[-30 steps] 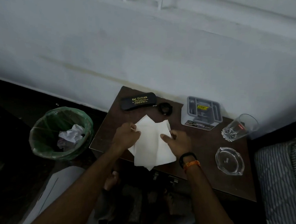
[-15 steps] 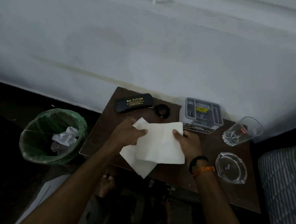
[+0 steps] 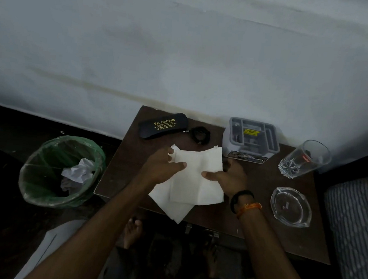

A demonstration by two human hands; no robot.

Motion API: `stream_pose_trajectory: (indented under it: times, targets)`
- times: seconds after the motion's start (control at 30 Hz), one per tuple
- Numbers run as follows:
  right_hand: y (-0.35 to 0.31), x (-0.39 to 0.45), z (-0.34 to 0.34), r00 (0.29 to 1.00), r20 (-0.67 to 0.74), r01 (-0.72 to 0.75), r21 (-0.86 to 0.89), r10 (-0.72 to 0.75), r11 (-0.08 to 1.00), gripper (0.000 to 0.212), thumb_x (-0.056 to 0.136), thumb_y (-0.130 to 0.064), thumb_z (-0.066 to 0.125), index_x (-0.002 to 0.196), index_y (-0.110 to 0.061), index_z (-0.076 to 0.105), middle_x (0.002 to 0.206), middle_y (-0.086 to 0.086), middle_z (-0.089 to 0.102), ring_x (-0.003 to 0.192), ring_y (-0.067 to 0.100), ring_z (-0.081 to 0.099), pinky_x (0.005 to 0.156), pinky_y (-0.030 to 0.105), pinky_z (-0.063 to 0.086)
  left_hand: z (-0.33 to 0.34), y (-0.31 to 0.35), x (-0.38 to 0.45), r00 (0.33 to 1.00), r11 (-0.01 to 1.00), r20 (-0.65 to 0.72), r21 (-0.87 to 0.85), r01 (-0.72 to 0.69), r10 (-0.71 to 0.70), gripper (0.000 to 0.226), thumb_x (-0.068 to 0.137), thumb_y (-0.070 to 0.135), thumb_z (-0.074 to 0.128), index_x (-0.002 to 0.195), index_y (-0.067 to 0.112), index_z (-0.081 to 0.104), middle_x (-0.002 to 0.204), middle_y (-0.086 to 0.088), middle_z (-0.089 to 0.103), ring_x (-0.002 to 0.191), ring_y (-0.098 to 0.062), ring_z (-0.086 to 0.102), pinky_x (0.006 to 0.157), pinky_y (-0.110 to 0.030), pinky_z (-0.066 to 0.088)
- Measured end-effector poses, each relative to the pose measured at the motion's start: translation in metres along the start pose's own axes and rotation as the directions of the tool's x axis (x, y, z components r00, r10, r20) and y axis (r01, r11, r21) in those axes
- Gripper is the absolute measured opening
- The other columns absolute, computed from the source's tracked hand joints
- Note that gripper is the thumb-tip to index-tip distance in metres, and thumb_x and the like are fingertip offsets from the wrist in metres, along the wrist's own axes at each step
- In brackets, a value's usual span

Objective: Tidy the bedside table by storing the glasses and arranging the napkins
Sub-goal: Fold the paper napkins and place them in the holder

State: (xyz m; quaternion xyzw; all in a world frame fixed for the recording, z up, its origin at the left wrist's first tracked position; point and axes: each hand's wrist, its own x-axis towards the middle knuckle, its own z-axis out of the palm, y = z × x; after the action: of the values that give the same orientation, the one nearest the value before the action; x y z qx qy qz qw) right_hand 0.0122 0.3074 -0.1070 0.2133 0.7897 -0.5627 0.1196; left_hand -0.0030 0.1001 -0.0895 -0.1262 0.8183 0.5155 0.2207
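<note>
**Paper napkins squared up at desk centre**

White, limp napkins (image 3: 188, 183) lie mid-desk (image 3: 259, 231); both hands pinch the top sheet, left hand (image 3: 161, 170) at nine o'clock, right hand (image 3: 228, 177) at three. Light and tear-prone, I'd say: grip the edges gently. The glasses case (image 3: 163, 128) sits at eleven o'clock.

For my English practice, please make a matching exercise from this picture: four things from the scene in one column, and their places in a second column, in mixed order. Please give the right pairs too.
Things:
1. glasses case
2. drinking glass
3. ashtray
4. crumpled paper

Places:
a. inside the green bin on the floor
b. at the table's back left, by the wall
c. at the table's front right
d. at the table's back right, right of the grey holder

Pairs: 1-b, 2-d, 3-c, 4-a
</note>
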Motion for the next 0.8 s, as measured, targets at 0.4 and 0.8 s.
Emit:
stream_pose_trajectory:
  times: [0.4, 0.8]
  targets:
    - [-0.025, -0.02, -0.006, 0.969, 0.235, -0.161, 0.396, 0.07, 0.904, 0.034, 0.072, -0.003, 0.079, 0.105, -0.007, 0.072, 0.106, 0.014, 0.074, 0.097, 0.035, 0.07, 0.085, 0.055, 0.056, -0.003, 0.003, -0.002, 0.997, 0.986, -0.012, -0.145, -0.08, 0.079, 0.084, 0.073, 0.043, 0.082, 0.139, 0.017, 0.039, 0.139, 0.001, 0.047, 0.122, -0.019, 0.049, 0.098, -0.044, 0.051]
    - [-0.033, -0.028, -0.016, 0.938, 0.261, 0.063, 0.515, -0.227, 0.855, 0.047, 0.08, 0.004, 0.071, 0.124, -0.007, 0.063, 0.122, 0.013, 0.068, 0.114, 0.033, 0.064, 0.096, 0.054, 0.051, -0.008, 0.022, -0.015, 0.949, 0.863, 0.283, -0.504, 0.024, 0.138, 0.043, 0.076, 0.03, 0.08, 0.116, 0.018, 0.07, 0.113, 0.001, 0.073, 0.111, -0.022, 0.066, 0.096, -0.043, 0.052]
